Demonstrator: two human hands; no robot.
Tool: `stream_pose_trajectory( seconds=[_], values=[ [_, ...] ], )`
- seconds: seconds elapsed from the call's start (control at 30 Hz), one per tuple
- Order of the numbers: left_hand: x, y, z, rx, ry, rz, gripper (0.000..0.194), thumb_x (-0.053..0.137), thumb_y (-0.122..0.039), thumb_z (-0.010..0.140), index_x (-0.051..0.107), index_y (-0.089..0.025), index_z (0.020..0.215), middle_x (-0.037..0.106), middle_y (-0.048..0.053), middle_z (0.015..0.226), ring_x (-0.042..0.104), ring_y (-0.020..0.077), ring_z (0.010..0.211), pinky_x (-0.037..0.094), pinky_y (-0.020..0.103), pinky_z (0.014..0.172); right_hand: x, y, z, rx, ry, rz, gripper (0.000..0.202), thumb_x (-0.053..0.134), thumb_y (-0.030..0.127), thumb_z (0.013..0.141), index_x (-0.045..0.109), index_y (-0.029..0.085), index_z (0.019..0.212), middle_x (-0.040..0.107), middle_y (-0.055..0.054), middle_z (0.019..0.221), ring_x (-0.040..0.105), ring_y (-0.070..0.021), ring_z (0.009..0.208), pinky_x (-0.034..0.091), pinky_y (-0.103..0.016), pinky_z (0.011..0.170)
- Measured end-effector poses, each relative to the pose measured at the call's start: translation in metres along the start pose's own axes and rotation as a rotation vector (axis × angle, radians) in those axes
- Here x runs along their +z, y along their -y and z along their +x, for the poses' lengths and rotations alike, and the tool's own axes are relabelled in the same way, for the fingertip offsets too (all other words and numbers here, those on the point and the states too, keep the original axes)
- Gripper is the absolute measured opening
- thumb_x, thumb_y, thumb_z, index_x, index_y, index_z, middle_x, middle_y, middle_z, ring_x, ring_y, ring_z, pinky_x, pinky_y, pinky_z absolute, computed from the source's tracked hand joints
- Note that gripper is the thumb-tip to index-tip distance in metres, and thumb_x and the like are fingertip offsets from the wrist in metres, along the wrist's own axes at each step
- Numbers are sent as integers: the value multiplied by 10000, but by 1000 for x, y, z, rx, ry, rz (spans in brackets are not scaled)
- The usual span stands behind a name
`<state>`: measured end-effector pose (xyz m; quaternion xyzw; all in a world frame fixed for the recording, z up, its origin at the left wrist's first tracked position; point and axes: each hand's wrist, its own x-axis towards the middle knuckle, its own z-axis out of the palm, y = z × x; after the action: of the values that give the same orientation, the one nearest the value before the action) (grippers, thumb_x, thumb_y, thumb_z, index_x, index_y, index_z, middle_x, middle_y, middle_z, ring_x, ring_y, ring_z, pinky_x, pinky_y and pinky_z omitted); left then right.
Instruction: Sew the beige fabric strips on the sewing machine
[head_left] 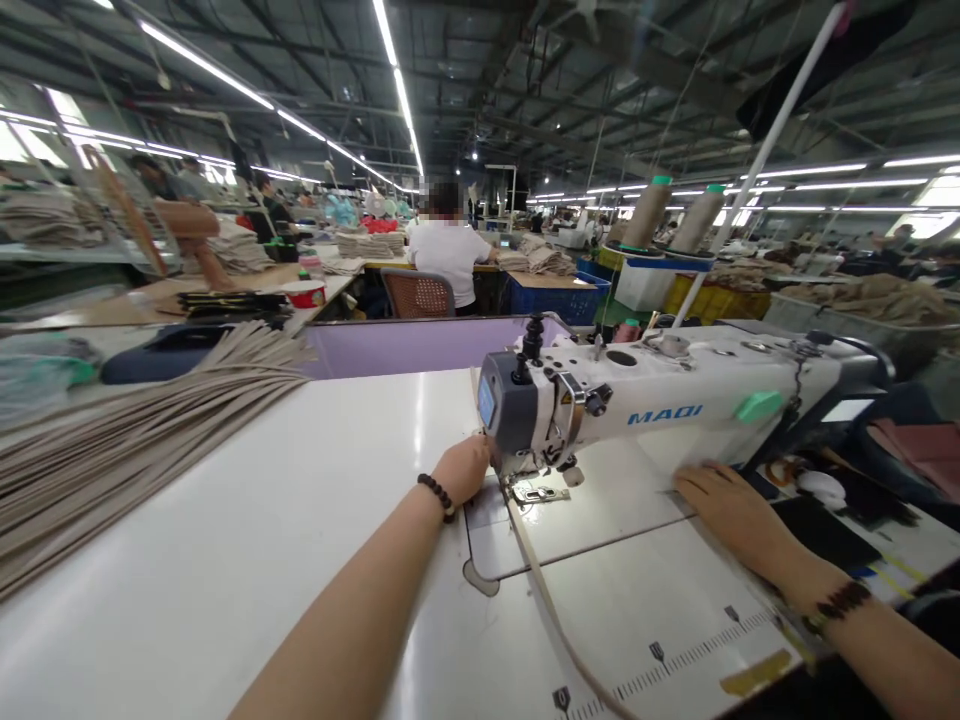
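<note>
A white sewing machine (660, 390) marked MAQI stands on the table. My left hand (463, 468) is closed beside the left of its dark head, close to the presser foot; the fingertips are partly hidden, and I cannot make out what they hold. A narrow beige fabric strip (551, 600) runs from the presser foot (538, 494) toward me and curves right over the table's front edge. Resting flat on the machine bed under the arm, at the right, is my right hand (720, 500), fingers stretched out and slightly blurred. It is apart from the strip.
A large bundle of beige strips (150, 440) lies on the table at the left. Thread cones (646, 212) stand behind the machine. A ruler scale (675, 655) marks the front edge. Ahead, a person in a white shirt (448, 255) sits by a blue crate (551, 300).
</note>
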<state>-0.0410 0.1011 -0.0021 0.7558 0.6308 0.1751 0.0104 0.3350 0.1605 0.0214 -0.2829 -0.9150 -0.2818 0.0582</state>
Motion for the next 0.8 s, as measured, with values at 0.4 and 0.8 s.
stream_pose_trajectory(
  seconds=[0.4, 0.8],
  values=[
    [-13, 2, -1, -38, 70, -78, 195, 456, -94, 848, 589, -156, 977, 635, 82, 955, 631, 180, 835, 496, 246, 721, 23, -10, 10, -134, 66, -17, 481, 270, -95, 707, 667, 122, 872, 700, -129, 888, 648, -238, 860, 438, -490, 924],
    [-14, 4, 0, -23, 58, -120, 113, 486, -162, 860, 598, -169, 848, 617, 59, 993, 633, 180, 802, 496, 253, 680, -24, 54, 88, -33, -56, 233, 309, 351, 164, 843, 660, 160, 843, 699, -114, 758, 660, -226, 687, 549, -316, 639]
  ],
)
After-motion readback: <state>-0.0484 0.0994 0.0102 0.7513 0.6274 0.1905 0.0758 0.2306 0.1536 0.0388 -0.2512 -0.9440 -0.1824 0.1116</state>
